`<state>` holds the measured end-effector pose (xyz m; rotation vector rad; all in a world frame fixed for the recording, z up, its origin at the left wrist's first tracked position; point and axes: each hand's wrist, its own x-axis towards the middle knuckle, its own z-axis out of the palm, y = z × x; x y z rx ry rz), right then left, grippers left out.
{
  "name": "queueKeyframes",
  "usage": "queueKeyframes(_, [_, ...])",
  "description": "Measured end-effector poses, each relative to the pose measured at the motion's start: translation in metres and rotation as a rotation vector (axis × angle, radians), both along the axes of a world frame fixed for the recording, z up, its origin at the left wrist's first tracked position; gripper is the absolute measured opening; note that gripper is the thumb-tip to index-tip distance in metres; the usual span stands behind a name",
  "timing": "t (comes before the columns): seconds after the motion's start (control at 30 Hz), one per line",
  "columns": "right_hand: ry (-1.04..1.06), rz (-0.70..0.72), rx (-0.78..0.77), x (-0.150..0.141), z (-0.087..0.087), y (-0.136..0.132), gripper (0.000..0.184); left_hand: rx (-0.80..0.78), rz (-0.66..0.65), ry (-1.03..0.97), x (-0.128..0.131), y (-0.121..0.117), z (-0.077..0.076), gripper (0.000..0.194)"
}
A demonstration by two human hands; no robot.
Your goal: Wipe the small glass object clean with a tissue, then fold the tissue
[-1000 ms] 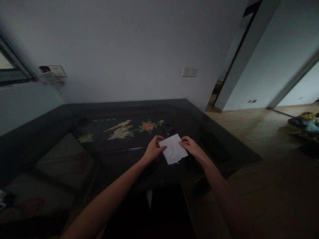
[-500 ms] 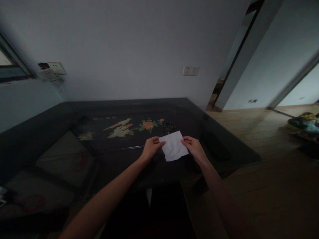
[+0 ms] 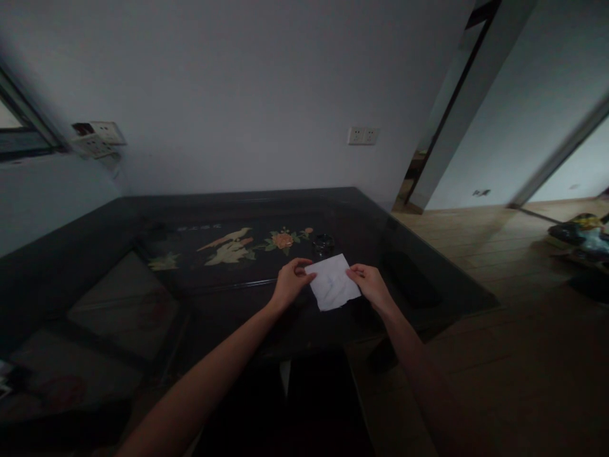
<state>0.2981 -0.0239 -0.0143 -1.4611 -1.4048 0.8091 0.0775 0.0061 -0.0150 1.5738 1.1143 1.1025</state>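
Note:
A small white sheet of tissue or paper (image 3: 332,290) hangs between both hands above a dark glass-topped table (image 3: 200,298). My left hand (image 3: 289,284) pinches its upper left corner. My right hand (image 3: 371,285) pinches its right edge. The sheet is stretched flat and tilted, its lower edge a little ragged. A small dark round object (image 3: 323,242), perhaps an ashtray, sits on the table just beyond the sheet.
The tabletop carries an inlaid picture of birds and an orange flower (image 3: 283,240). A white wall with a socket plate (image 3: 362,136) stands behind. Wooden floor (image 3: 499,304) and a doorway lie to the right, with a pile of coloured things (image 3: 583,238) at far right.
The sheet has been pulled a little flatter between the hands and sits slightly higher; both hands keep their pinch and have barely shifted.

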Motion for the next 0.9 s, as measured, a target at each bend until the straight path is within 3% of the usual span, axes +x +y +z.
queueKeyframes(0.1, [-0.113, -0.011, 0.002, 0.007, -0.003, 0.002, 0.033, 0.373, 0.081, 0.248, 0.006, -0.012, 0.012, 0.044])
queueKeyframes(0.2, [-0.228, -0.033, -0.004, 0.014, -0.004, 0.004, 0.028, 0.591, -0.117, 0.514, 0.025, -0.029, 0.019, 0.032])
queueKeyframes(0.27, [-0.334, -0.045, -0.022, 0.017, -0.005, 0.007, 0.025, 0.582, -0.228, 0.686, 0.040, -0.037, 0.015, 0.036])
queueKeyframes(0.37, [-0.493, -0.079, -0.049, 0.019, -0.006, 0.011, 0.022, 0.523, -0.241, 0.876, 0.058, -0.039, 0.000, 0.047])
queueKeyframes(0.53, [-0.630, -0.096, -0.028, 0.023, -0.007, 0.012, 0.022, 0.504, -0.259, 0.954, 0.060, -0.028, -0.019, 0.050])
queueKeyframes(0.7, [-1.006, 0.034, 0.177, 0.032, -0.007, 0.008, 0.046, 0.523, -0.278, 0.981, 0.059, -0.025, -0.019, 0.052])
queueKeyframes(0.9, [-1.169, 0.197, 0.095, 0.044, -0.019, 0.012, 0.045, 0.500, -0.285, 1.020, 0.057, -0.027, -0.017, 0.056])
